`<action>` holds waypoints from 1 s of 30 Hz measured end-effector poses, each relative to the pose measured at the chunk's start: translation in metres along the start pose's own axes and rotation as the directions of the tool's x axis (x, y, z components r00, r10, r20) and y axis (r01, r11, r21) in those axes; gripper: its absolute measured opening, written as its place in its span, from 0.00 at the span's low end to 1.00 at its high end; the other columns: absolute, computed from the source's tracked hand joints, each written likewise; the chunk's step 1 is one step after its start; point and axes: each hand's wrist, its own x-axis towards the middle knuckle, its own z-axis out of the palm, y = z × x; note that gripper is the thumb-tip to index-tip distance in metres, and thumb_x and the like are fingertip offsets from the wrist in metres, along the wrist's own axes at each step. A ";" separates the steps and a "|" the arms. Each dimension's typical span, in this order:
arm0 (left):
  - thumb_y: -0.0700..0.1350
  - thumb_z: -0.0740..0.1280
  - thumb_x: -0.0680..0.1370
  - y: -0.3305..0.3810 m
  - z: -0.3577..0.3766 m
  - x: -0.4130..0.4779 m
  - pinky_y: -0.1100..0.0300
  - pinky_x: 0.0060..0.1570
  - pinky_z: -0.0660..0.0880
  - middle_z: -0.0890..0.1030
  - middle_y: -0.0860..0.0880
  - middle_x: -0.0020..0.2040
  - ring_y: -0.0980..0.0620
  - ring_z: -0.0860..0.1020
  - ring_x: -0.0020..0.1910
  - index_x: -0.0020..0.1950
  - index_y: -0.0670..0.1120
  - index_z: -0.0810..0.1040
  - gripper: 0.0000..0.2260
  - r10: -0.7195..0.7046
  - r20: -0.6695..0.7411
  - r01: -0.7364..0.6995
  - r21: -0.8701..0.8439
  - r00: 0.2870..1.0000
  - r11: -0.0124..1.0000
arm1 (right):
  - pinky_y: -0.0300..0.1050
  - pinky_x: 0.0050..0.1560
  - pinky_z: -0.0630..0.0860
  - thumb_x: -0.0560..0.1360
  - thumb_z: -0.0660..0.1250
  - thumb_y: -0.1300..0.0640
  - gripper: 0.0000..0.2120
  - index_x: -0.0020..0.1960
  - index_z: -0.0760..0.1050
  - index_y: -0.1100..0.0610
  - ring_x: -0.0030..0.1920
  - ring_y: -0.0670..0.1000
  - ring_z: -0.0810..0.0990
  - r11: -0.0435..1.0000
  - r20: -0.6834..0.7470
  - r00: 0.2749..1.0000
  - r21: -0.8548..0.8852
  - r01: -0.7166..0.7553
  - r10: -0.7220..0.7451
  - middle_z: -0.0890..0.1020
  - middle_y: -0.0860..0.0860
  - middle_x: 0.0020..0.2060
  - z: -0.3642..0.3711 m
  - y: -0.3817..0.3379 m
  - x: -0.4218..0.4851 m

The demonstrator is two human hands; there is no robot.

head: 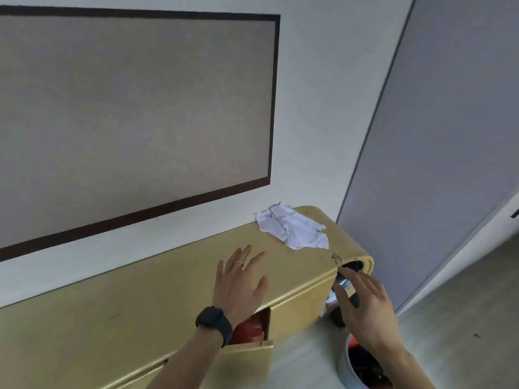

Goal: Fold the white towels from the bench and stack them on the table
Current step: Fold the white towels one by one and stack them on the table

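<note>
White towel (292, 230) lies crumpled at the far end of the yellow desk (140, 304), right of centre in the frame, apparently dumped there unfolded. The left hand (238, 282) hovers over the desk with fingers spread. The right hand (365, 307), lower right, has its fingers straight and seems empty. Both look poised to reach for the towel. No writing is legible.

Bare forearms — black smartwatch (214, 321) left wrist, thin ring (239, 263)
</note>
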 end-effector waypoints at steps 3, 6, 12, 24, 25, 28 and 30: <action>0.59 0.55 0.81 -0.005 0.039 0.048 0.46 0.77 0.45 0.52 0.55 0.81 0.53 0.46 0.80 0.78 0.63 0.55 0.24 -0.018 0.096 0.017 0.015 0.995 1.000 | 0.55 0.62 0.75 0.77 0.70 0.49 0.18 0.66 0.77 0.46 0.66 0.52 0.72 0.996 0.072 0.993 -0.005 -0.091 0.092 0.80 0.45 0.63 0.029 0.033 0.041; 0.60 0.53 0.81 -0.006 0.083 0.095 0.47 0.77 0.44 0.51 0.56 0.81 0.54 0.46 0.80 0.78 0.64 0.53 0.25 -0.071 0.186 0.064 0.045 0.980 0.997 | 0.53 0.63 0.73 0.77 0.68 0.48 0.20 0.68 0.75 0.45 0.67 0.53 0.71 0.983 0.182 0.966 -0.040 -0.182 0.186 0.79 0.46 0.63 0.061 0.071 0.086; 0.60 0.50 0.77 -0.011 0.177 0.178 0.46 0.75 0.51 0.55 0.54 0.80 0.51 0.52 0.79 0.77 0.63 0.57 0.26 -0.276 0.353 0.248 0.121 0.894 0.961 | 0.54 0.65 0.72 0.78 0.67 0.49 0.21 0.70 0.73 0.49 0.67 0.55 0.72 0.952 0.436 0.847 -0.103 -0.290 0.305 0.79 0.52 0.65 0.123 0.151 0.194; 0.63 0.57 0.79 -0.039 0.313 0.232 0.39 0.75 0.41 0.37 0.54 0.80 0.47 0.39 0.80 0.79 0.64 0.40 0.34 -0.524 0.491 0.539 0.125 0.696 0.833 | 0.58 0.60 0.74 0.75 0.67 0.44 0.28 0.68 0.69 0.60 0.61 0.61 0.75 0.823 0.529 0.637 -0.273 -0.498 0.561 0.76 0.58 0.62 0.260 0.254 0.329; 0.64 0.55 0.79 -0.040 0.319 0.229 0.38 0.74 0.38 0.33 0.55 0.79 0.48 0.36 0.79 0.78 0.64 0.36 0.35 -0.524 0.493 0.534 0.134 0.694 0.835 | 0.58 0.60 0.73 0.75 0.67 0.43 0.28 0.66 0.70 0.60 0.61 0.61 0.74 0.804 0.508 0.627 -0.302 -0.513 0.591 0.75 0.58 0.62 0.268 0.256 0.333; 0.68 0.52 0.78 -0.042 0.327 0.223 0.39 0.73 0.34 0.28 0.57 0.77 0.52 0.32 0.77 0.75 0.67 0.30 0.35 -0.525 0.477 0.522 0.152 0.705 0.839 | 0.56 0.57 0.72 0.76 0.66 0.40 0.24 0.61 0.69 0.57 0.59 0.61 0.73 0.771 0.471 0.612 -0.332 -0.543 0.635 0.71 0.56 0.60 0.284 0.257 0.338; 0.69 0.51 0.78 -0.045 0.327 0.223 0.39 0.73 0.33 0.28 0.58 0.77 0.52 0.32 0.77 0.75 0.68 0.31 0.34 -0.531 0.475 0.527 0.156 0.702 0.835 | 0.56 0.56 0.73 0.77 0.66 0.41 0.19 0.57 0.70 0.55 0.56 0.60 0.74 0.761 0.468 0.604 -0.324 -0.562 0.645 0.71 0.55 0.57 0.289 0.255 0.340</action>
